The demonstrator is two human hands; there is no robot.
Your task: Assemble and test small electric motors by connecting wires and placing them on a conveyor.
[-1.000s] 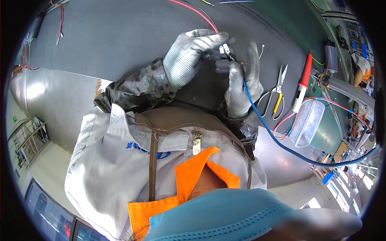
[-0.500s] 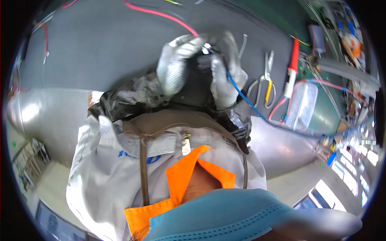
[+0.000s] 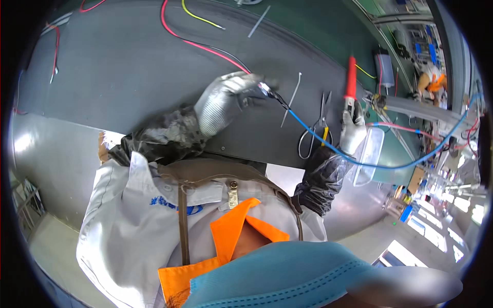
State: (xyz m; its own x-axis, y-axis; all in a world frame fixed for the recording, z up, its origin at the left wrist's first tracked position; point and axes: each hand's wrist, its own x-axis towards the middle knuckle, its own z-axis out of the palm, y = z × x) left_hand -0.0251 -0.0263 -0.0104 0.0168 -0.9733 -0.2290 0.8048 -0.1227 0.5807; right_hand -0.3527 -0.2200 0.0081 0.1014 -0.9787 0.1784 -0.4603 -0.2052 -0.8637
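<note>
My left hand (image 3: 226, 100), in a grey glove, pinches the joined ends of a red wire (image 3: 205, 49) and a blue wire (image 3: 328, 146) over the dark mat (image 3: 118, 66). The blue wire sags away to the right. My right hand (image 3: 352, 134), also gloved, is out to the right at the lower end of a red-handled soldering iron (image 3: 350, 82); its fingers seem to close on it. Small snips (image 3: 314, 131) with yellow grips lie between the two hands, and a white cable tie (image 3: 291, 97) lies just right of the left hand.
A clear plastic tray (image 3: 371, 154) sits by the right hand. A yellow wire (image 3: 203, 18) and another cable tie (image 3: 259, 20) lie at the mat's far side. Another person in orange (image 3: 430, 77) works at the far right. Bare metal bench edge (image 3: 46, 154) at left.
My hands were together on the wire joint. The right hand has since let go and moved right to the soldering iron, while the left keeps hold of the wires.
</note>
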